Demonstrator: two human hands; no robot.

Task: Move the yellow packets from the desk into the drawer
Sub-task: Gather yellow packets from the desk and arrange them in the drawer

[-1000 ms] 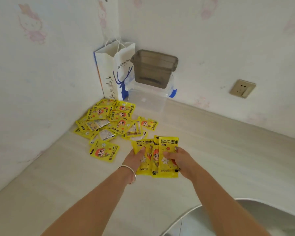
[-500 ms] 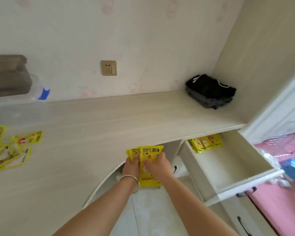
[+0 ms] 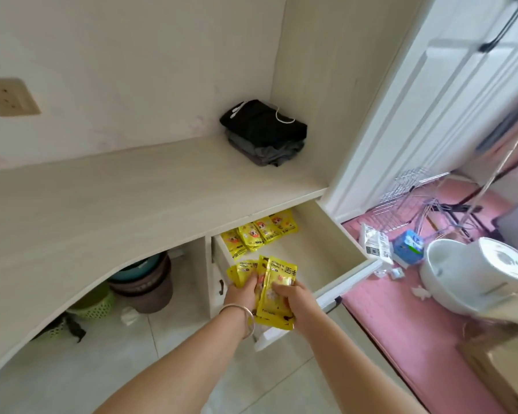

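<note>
Both hands have carried the fanned bunch of yellow packets [image 3: 274, 289] off the bench [image 3: 108, 204] and across to the open drawer [image 3: 326, 252]; half a second ago the bunch hung at the bench's curved front edge, and a second ago it was above the loose pile in the far left corner. Now the left hand [image 3: 241, 291] pinches the left side of the bunch and the right hand [image 3: 293, 297] grips its right side, fingers curled over the faces, so both are closed on the packets. The bunch hangs over the drawer's near left corner, above the floor of the drawer, not yet let go. Four or so stored packets [image 3: 259, 234] lie in a row at the drawer's back left corner, partly under the bench's edge, with bare bottom showing in front of them. By my judgement the carry is nearly over and the next step is lowering and releasing beside that row. The pile left on the bench is out of view now, so more trips seem likely. Folded dark clothes [image 3: 265, 132] sit in the bench's far right corner.
</note>
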